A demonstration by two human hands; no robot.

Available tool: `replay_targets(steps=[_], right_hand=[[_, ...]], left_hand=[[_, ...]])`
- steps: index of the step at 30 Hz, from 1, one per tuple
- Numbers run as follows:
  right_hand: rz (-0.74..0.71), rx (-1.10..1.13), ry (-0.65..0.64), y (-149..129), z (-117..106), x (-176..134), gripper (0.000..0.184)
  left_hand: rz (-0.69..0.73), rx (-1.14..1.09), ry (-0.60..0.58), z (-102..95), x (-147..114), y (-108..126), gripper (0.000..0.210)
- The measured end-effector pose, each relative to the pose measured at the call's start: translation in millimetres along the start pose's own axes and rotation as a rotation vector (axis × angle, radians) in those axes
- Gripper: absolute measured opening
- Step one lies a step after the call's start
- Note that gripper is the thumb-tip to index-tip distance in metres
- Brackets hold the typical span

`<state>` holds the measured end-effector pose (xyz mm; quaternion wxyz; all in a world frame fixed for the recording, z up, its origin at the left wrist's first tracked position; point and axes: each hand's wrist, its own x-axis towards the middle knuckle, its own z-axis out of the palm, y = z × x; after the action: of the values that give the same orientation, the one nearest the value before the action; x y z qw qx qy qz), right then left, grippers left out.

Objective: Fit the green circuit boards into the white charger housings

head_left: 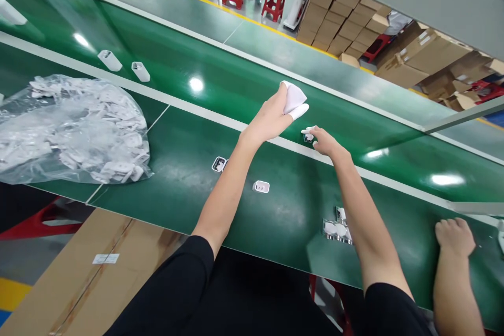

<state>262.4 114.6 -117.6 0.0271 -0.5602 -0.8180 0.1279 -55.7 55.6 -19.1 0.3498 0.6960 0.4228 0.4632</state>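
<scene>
My left hand [271, 111] reaches out over the green belt, closed around a white plastic housing [294, 97]; a white cover is on its thumb tip. To its right, my right hand [326, 143] has its white-covered fingertips closed on a small circuit board [307, 137] at the belt's near side. On the green work surface below lie a white open-ended housing [261, 187] and another housing with dark parts inside [219, 164], partly hidden by my left forearm. Several small boards with white round parts [337, 229] lie beside my right forearm.
A large clear bag of white plastic parts [79, 131] covers the left of the surface. White housings [110, 60] lie on the belt [220, 94]. Another person's hand [455, 236] rests at the right. A metal post [468, 115] stands at the right; cardboard boxes [334, 16] are stacked beyond.
</scene>
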Motion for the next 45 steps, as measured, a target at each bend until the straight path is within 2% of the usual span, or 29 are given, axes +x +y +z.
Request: replay_targets(steps=[2,5,7,9,12,15,18,20,22,24,26,28,31,34,37,45], right_hand=[[0.046,-0.016,-0.031,0.8,2.9,7.3,0.057],[0.123,-0.006,-0.011,-1.7,2.2,15.7,0.046],[0.138,0.045,0.02,-5.3,3.4,20.8,0.049],[0.128,0.134,0.056,-11.5,7.1,25.6,0.05],[0.129,0.315,0.139,-26.0,13.6,29.8,0.04],[0.14,0.55,0.264,-44.1,11.5,23.3,0.053],[0.113,0.777,0.406,-61.9,-5.7,-2.7,0.07],[0.078,0.902,0.492,-74.0,-24.4,-32.1,0.072],[-0.008,1.083,0.579,-88.7,-45.3,-67.6,0.062],[-0.17,1.186,0.666,-107.4,-64.8,-103.1,0.051],[-0.364,1.137,0.8,-128.8,-79.9,-132.6,0.049],[-0.497,1.038,0.955,-149.3,-90.0,-153.1,0.047],[-0.59,0.852,1.114,-168.8,-96.5,-169.0,0.048],[-0.635,0.728,1.096,-171.1,-95.7,-174.7,0.061],[-0.651,0.695,1.044,-165.0,-91.9,-176.4,0.072],[-0.681,0.662,1.033,-161.7,-90.2,-176.8,0.075]], left_hand=[[-0.005,-0.002,-0.008,-0.8,-1.3,3.0,0.031],[-0.026,0.01,-0.028,-1.3,-2.4,7.7,0.031],[-0.043,0.017,-0.042,-2.1,-2.8,10.1,0.032],[-0.045,0.004,-0.06,-2.6,-3.3,11.4,0.033],[-0.031,-0.046,-0.099,-2.2,-4.4,12.3,0.034],[-0.015,-0.089,-0.171,-2.5,-7.1,17.5,0.035],[0.071,-0.118,-0.266,-5.5,-12.6,31.5,0.033],[0.161,-0.123,-0.302,-8.7,-18.0,44.0,0.03],[0.225,-0.114,-0.318,-11.8,-24.1,56.2,0.031],[0.254,-0.107,-0.343,-14.0,-30.1,66.3,0.036],[0.285,-0.117,-0.367,-14.5,-35.2,73.9,0.04],[0.339,-0.14,-0.376,-12.9,-39.1,79.6,0.042],[0.414,-0.163,-0.375,-8.3,-43.2,86.8,0.04],[0.454,-0.154,-0.379,-4.1,-46.1,93.7,0.039],[0.47,-0.137,-0.378,-1.8,-47.7,98.8,0.037],[0.479,-0.147,-0.385,-0.2,-48.5,102.3,0.025]])
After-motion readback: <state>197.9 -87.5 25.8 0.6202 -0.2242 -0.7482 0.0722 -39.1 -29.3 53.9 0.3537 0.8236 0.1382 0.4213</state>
